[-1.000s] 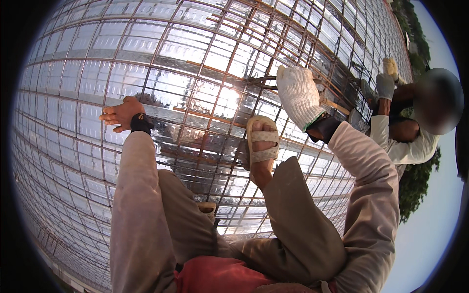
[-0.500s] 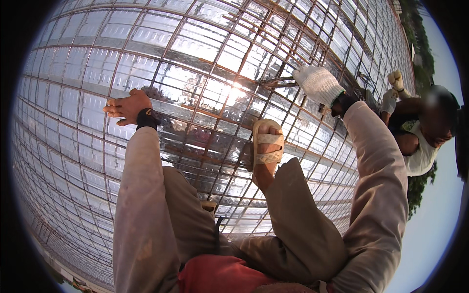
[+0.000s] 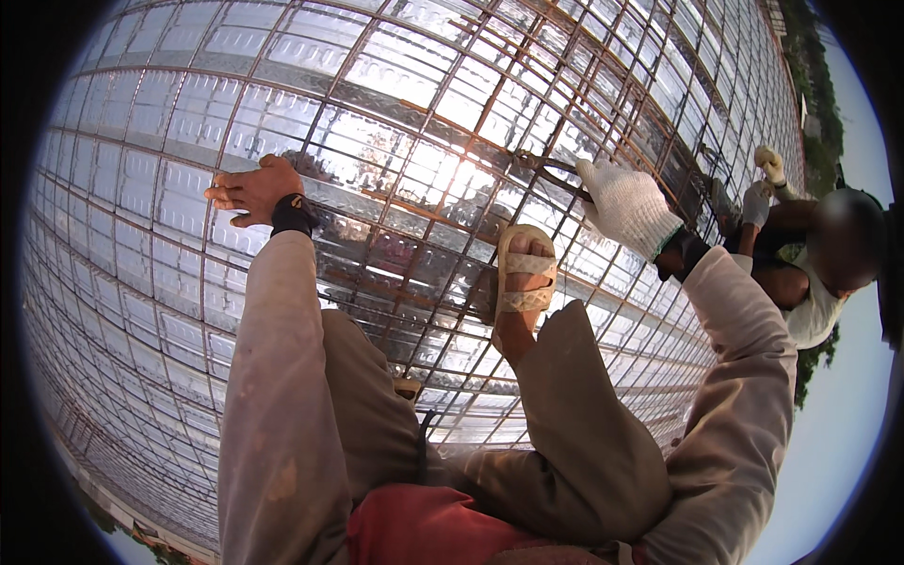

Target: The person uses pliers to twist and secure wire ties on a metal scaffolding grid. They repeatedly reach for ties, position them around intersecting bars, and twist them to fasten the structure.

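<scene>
White knit covers the right hand [image 3: 629, 205]; its fingers are wrapped together around the handles of dark pincers [image 3: 529, 159]. The tool points left from the glove, its head low over the steel bars [image 3: 327, 98], close to a crossing. Cannot tell whether the jaws bite on anything; too small and dark there.

Left hand [image 3: 256, 191]: bare, palm down, fingers loosely spread, thumb apart, at the bars to the left. No object seen in it; contact pressure cannot be judged.

Between the hands and nearer the body, a pale sandal [image 3: 529, 265] on the right foot stands on the mesh. Below the bars, ribbed metal sheeting [image 3: 400, 75] throws back strong glare near the tool head.

Farther right, a crouching co-worker [image 3: 812, 315], also gloved, is at the same mesh, apart from the tool.

Handling notes (judgement): hold the tool far back on the handles for leverage; keep the wrist straight and the head square to the crossing; shade the glare to check the bite; keep bare fingertips clear of pinch points; squeeze evenly, since a jerk could upset the crouch.
</scene>
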A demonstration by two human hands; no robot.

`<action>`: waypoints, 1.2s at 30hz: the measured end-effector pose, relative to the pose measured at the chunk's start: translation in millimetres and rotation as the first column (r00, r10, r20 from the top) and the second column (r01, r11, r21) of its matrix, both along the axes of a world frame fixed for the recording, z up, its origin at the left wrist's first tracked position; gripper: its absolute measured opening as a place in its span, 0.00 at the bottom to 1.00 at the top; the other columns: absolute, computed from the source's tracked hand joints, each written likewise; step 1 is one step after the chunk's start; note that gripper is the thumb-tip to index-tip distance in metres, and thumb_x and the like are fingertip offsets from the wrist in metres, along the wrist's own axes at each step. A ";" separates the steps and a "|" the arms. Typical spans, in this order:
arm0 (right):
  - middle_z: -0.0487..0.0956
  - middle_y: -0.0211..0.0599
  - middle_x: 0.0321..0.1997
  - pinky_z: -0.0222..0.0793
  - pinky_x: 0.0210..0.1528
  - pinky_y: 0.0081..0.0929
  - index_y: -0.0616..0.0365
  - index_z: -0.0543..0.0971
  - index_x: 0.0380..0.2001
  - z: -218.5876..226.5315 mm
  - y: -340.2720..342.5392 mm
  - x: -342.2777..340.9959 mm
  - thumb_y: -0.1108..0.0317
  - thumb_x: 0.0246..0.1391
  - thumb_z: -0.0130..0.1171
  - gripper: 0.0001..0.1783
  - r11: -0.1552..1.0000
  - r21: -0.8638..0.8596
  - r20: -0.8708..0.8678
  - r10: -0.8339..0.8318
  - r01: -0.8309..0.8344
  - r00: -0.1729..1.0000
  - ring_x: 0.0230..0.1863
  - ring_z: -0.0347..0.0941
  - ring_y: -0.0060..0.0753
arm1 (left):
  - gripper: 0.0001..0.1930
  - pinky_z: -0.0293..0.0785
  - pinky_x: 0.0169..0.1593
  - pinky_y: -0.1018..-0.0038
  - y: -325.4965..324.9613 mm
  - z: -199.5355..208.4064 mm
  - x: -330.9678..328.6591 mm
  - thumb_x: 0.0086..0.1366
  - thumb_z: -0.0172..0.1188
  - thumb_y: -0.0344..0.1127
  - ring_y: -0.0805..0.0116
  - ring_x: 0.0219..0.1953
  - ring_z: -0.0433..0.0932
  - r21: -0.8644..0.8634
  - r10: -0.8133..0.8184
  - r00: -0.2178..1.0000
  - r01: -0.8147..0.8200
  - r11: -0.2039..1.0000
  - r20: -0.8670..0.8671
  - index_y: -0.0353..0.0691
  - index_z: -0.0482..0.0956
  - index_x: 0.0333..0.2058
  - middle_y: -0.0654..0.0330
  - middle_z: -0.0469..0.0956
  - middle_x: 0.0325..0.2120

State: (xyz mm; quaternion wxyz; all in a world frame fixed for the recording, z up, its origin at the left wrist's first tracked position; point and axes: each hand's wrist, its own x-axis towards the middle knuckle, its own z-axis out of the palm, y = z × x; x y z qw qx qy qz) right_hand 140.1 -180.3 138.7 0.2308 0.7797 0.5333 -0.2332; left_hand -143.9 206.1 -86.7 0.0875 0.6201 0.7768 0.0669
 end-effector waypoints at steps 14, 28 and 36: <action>0.85 0.54 0.36 0.85 0.42 0.52 0.61 0.79 0.53 4.6 28.2 65.7 0.56 0.77 0.56 0.18 0.981 -0.104 -0.112 0.153 -0.165 0.982 0.40 0.87 0.58 | 0.49 0.45 0.79 0.28 5.3 -18.1 -11.1 0.68 0.60 0.53 0.37 0.86 0.44 0.061 -0.009 0.998 0.013 0.998 -0.068 0.32 0.52 0.80 0.34 0.45 0.83; 0.86 0.57 0.37 0.84 0.50 0.46 0.68 0.76 0.55 17.1 -0.9 -11.5 0.58 0.59 0.72 0.29 0.953 -0.090 -0.124 -0.299 0.289 0.946 0.43 0.89 0.53 | 0.49 0.46 0.78 0.26 8.8 -27.7 -15.3 0.68 0.61 0.53 0.35 0.85 0.44 0.127 -0.020 0.997 0.030 0.991 -0.079 0.32 0.53 0.79 0.33 0.44 0.83; 0.82 0.45 0.30 0.82 0.35 0.49 0.60 0.74 0.46 11.5 24.5 71.5 0.60 0.72 0.63 0.14 0.945 -0.048 -0.027 0.322 -0.323 0.946 0.35 0.86 0.53 | 0.48 0.45 0.80 0.29 3.2 -15.7 -11.5 0.69 0.60 0.51 0.33 0.86 0.42 0.094 -0.035 0.999 0.037 0.995 -0.023 0.31 0.53 0.80 0.34 0.44 0.84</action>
